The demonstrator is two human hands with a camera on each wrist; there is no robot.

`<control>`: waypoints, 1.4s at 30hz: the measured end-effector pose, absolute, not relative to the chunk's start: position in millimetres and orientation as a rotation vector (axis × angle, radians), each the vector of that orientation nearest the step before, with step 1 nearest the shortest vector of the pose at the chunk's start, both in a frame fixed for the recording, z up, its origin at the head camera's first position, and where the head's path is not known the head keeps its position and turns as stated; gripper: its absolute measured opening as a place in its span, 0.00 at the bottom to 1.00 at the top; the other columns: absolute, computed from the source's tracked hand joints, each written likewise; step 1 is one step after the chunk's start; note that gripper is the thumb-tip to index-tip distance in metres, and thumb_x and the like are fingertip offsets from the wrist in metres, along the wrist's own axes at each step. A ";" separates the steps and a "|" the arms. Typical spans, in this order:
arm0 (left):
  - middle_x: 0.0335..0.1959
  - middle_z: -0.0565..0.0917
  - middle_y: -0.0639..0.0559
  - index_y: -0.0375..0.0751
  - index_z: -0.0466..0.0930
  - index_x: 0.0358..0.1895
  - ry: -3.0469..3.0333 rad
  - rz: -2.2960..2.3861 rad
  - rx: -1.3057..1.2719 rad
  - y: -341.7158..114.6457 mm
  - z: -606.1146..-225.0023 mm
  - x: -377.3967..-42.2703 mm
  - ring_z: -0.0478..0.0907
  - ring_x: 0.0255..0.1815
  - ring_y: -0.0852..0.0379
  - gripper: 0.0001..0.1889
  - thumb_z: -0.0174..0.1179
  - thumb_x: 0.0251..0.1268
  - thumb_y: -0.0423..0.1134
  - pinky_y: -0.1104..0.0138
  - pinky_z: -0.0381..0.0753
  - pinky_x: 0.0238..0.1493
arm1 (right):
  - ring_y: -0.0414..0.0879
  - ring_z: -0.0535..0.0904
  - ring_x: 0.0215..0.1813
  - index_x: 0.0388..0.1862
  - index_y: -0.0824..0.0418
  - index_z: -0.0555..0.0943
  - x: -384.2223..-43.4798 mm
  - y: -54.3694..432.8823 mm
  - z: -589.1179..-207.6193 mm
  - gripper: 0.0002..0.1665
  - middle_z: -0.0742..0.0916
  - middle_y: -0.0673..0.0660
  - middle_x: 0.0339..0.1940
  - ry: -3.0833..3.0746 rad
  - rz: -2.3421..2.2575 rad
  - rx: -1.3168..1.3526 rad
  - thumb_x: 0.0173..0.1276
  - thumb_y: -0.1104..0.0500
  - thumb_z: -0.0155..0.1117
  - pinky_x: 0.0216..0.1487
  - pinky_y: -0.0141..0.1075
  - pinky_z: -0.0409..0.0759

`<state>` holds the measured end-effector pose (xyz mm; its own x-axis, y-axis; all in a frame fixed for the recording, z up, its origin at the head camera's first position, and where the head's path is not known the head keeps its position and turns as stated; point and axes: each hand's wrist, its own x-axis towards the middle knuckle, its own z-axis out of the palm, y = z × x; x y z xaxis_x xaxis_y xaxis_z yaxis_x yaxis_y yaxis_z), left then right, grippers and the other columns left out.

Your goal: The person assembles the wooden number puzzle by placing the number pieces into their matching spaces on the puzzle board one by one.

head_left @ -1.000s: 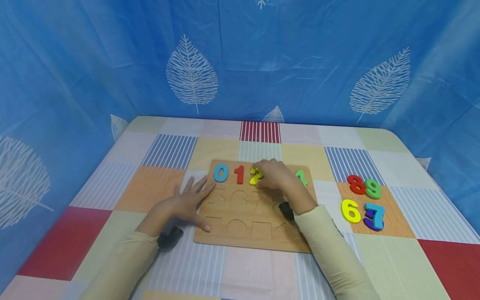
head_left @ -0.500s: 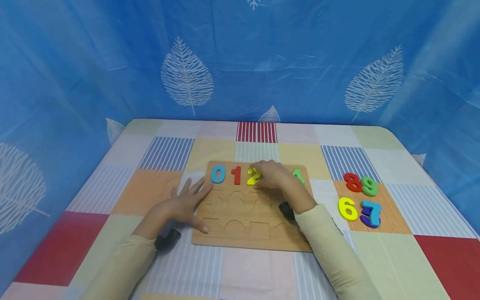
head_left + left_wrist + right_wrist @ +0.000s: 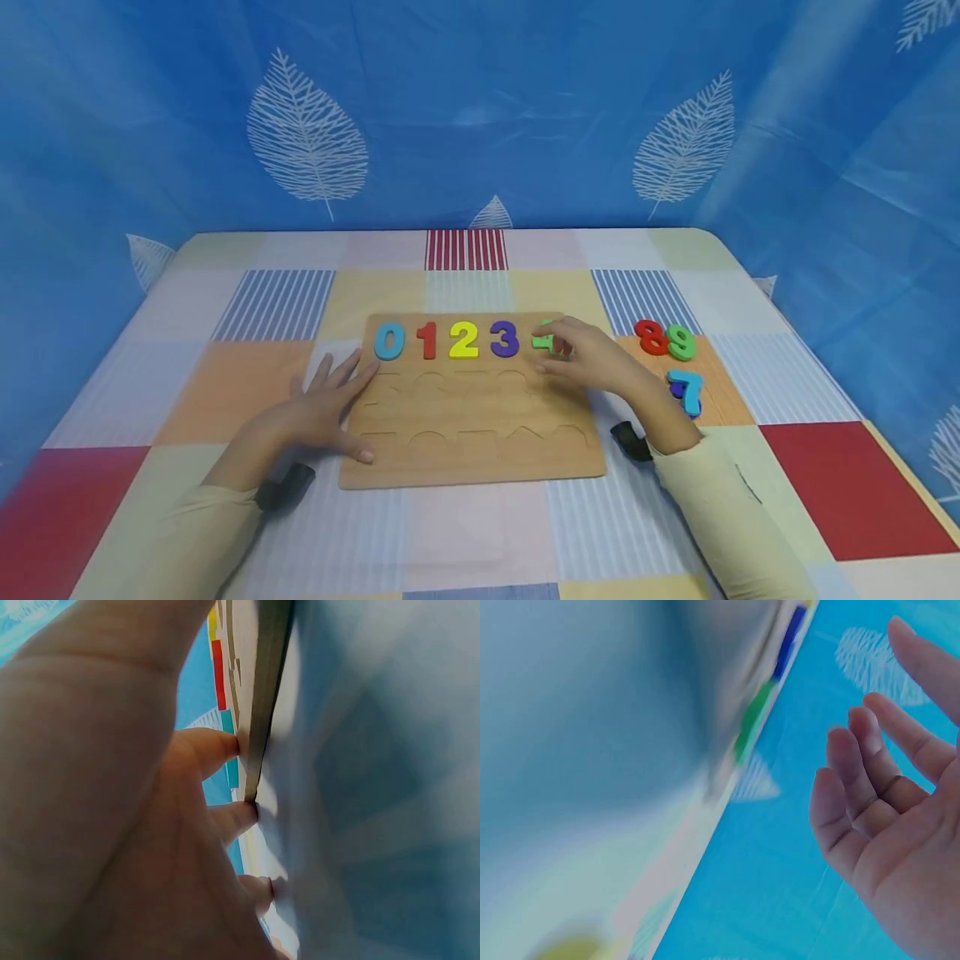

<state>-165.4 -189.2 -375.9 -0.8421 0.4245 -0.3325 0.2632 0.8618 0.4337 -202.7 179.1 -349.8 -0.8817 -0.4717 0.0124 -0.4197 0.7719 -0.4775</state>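
A wooden number board (image 3: 480, 467) lies on the cloth. Its top row carries a blue 0 (image 3: 389, 342), a red 1 (image 3: 427, 341), a yellow 2 (image 3: 464, 341), a purple 3 (image 3: 504, 339) and a green 4 (image 3: 542, 342). My left hand (image 3: 311, 417) rests on the board's left edge, fingers spread. My right hand (image 3: 592, 354), fingers loosely bent, is in the air by the green 4 and partly covers it in the head view. The right wrist view shows my right hand (image 3: 900, 817) holding nothing, apart from the board.
Right of the board lie a red 8 (image 3: 651, 337), a green 9 (image 3: 682, 342) and a blue 7 (image 3: 686, 390) on top of a purple piece (image 3: 677, 389). Recessed outlines mark the board's lower rows. A blue leaf-patterned curtain (image 3: 465, 125) stands behind the table.
My right hand has left the 2 and 3 and moved right, uncovering the purple 3. The yellow 6 has gone out of sight behind the right arm. The head view has turned right.
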 end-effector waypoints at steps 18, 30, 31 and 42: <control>0.73 0.36 0.35 0.42 0.42 0.72 2.639 0.508 0.529 -193.4 -373.2 -167.9 0.27 0.68 0.25 0.65 0.68 0.29 0.67 0.26 0.26 0.53 | 0.53 0.65 0.46 0.56 0.63 0.74 -170.8 281.2 -345.0 0.36 0.75 0.63 0.46 2.874 -0.588 -0.471 0.50 0.48 0.71 0.38 0.40 0.67; 0.73 0.36 0.36 0.44 0.42 0.72 2.622 0.512 0.490 -194.2 -377.9 -161.9 0.27 0.68 0.25 0.66 0.67 0.26 0.68 0.27 0.26 0.53 | 0.64 0.61 0.54 0.57 0.61 0.73 -167.0 289.1 -357.8 0.37 0.74 0.67 0.54 2.835 -0.474 -0.420 0.48 0.49 0.72 0.49 0.61 0.67; 0.73 0.36 0.36 0.45 0.42 0.72 2.622 0.510 0.482 -194.2 -379.0 -162.1 0.27 0.68 0.26 0.66 0.67 0.26 0.69 0.27 0.26 0.54 | 0.64 0.61 0.53 0.57 0.61 0.72 -166.7 289.3 -358.3 0.38 0.74 0.67 0.54 2.830 -0.476 -0.415 0.48 0.49 0.72 0.49 0.61 0.67; 0.73 0.37 0.35 0.44 0.43 0.72 2.630 0.493 0.520 -187.7 -379.7 -169.3 0.27 0.68 0.25 0.66 0.67 0.27 0.69 0.26 0.26 0.53 | 0.61 0.62 0.51 0.56 0.61 0.72 -166.8 297.5 -363.9 0.37 0.73 0.66 0.55 2.833 -0.488 -0.402 0.48 0.50 0.72 0.45 0.56 0.69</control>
<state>-169.3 -187.7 -379.7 -0.8453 0.4257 -0.3229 0.2798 0.8675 0.4113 -166.8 297.5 -363.9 -0.9338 -0.3064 -0.1850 -0.2268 0.9064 -0.3564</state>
